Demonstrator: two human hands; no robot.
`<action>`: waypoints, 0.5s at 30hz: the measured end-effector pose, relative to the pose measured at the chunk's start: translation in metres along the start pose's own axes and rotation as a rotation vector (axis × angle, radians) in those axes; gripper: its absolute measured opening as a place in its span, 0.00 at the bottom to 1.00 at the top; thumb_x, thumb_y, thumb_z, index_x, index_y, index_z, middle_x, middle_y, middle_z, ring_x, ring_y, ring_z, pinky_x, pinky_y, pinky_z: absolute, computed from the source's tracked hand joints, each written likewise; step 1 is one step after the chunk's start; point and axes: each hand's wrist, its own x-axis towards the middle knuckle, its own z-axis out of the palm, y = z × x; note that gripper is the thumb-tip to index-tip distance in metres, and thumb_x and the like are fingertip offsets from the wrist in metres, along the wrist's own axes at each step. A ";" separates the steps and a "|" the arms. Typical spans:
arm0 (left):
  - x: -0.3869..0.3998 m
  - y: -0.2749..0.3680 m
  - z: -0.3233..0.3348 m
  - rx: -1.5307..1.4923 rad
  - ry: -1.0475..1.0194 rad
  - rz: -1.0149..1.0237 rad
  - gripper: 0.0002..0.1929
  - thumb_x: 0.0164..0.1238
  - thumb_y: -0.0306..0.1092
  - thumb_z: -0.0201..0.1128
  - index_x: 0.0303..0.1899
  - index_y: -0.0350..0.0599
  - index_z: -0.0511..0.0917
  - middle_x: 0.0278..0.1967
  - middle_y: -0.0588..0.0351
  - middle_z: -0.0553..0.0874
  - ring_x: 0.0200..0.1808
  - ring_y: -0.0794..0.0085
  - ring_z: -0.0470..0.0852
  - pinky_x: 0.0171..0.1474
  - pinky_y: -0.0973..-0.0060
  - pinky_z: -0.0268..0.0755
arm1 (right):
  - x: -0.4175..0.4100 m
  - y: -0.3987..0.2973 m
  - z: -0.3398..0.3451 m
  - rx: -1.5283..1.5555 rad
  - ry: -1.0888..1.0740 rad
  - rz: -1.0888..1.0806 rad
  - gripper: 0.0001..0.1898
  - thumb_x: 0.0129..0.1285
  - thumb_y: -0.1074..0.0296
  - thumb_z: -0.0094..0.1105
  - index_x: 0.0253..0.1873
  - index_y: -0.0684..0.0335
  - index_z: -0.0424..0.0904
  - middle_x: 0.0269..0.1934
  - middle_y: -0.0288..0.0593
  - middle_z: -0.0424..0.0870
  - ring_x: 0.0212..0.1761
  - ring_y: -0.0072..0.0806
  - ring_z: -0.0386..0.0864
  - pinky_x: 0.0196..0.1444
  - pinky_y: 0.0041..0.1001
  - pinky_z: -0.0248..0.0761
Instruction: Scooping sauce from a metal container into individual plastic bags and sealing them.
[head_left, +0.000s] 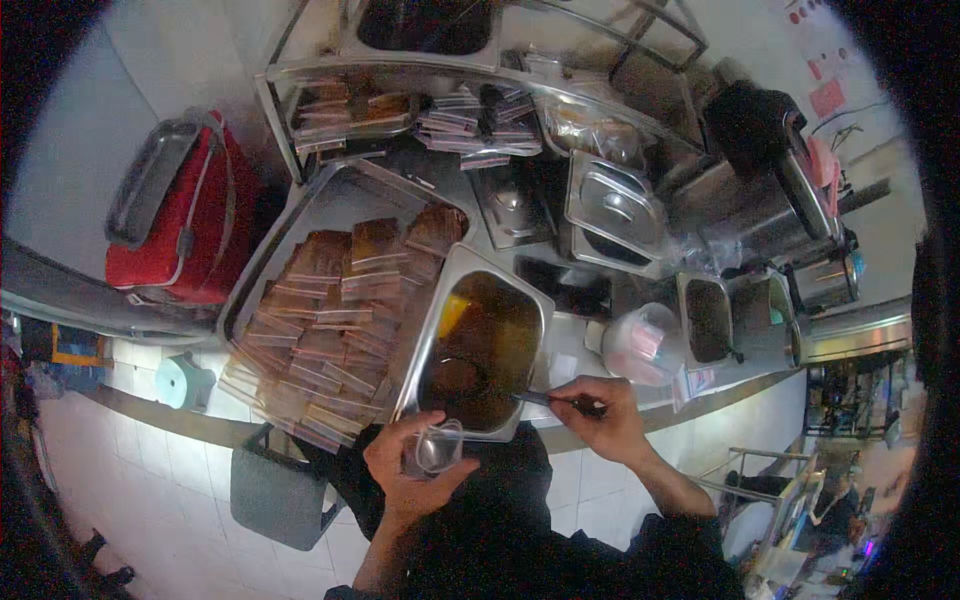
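Observation:
My left hand (401, 476) grips a small clear plastic cup (440, 448) at the near edge of a deep steel pan (421, 341). Dark, brownish liquid (487, 330) stands in that pan, with a yellow patch of reflected light on it. In my right hand (606, 426) is the handle of a thin utensil (531, 397), which reaches over the pan's right rim; its far end cannot be made out. Left of the pan, a large steel tray (281, 214) bears many flat zip bags (337, 315) with brown contents, laid in overlapping rows.
Lidded steel pans (616, 206) stand behind, below a metal rack (442, 69) stacked with more bags. To the right are a translucent container (641, 345) and a narrow steel pan (707, 319). A red bag (199, 232) sits far left; a grey stool (274, 495) stands below the counter.

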 end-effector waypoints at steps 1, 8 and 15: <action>0.002 0.000 -0.001 -0.055 0.023 -0.057 0.31 0.39 0.48 0.80 0.44 0.39 0.79 0.36 0.52 0.85 0.35 0.72 0.84 0.39 0.75 0.76 | 0.002 -0.001 -0.003 0.026 -0.012 0.009 0.05 0.58 0.77 0.64 0.39 0.67 0.83 0.27 0.37 0.82 0.24 0.12 0.71 0.25 0.16 0.64; 0.014 -0.005 -0.002 -0.182 0.117 -0.172 0.29 0.43 0.44 0.79 0.45 0.37 0.78 0.37 0.54 0.84 0.39 0.71 0.84 0.44 0.74 0.76 | 0.008 0.012 -0.010 0.076 -0.010 0.049 0.05 0.57 0.74 0.66 0.39 0.65 0.83 0.27 0.36 0.83 0.25 0.13 0.72 0.27 0.18 0.65; 0.007 -0.013 0.000 -0.275 0.113 -0.182 0.30 0.43 0.45 0.79 0.46 0.37 0.77 0.40 0.52 0.84 0.39 0.70 0.84 0.43 0.73 0.77 | 0.013 -0.006 -0.022 -0.397 -0.025 -0.221 0.09 0.54 0.72 0.66 0.41 0.62 0.84 0.27 0.38 0.81 0.22 0.23 0.75 0.25 0.23 0.68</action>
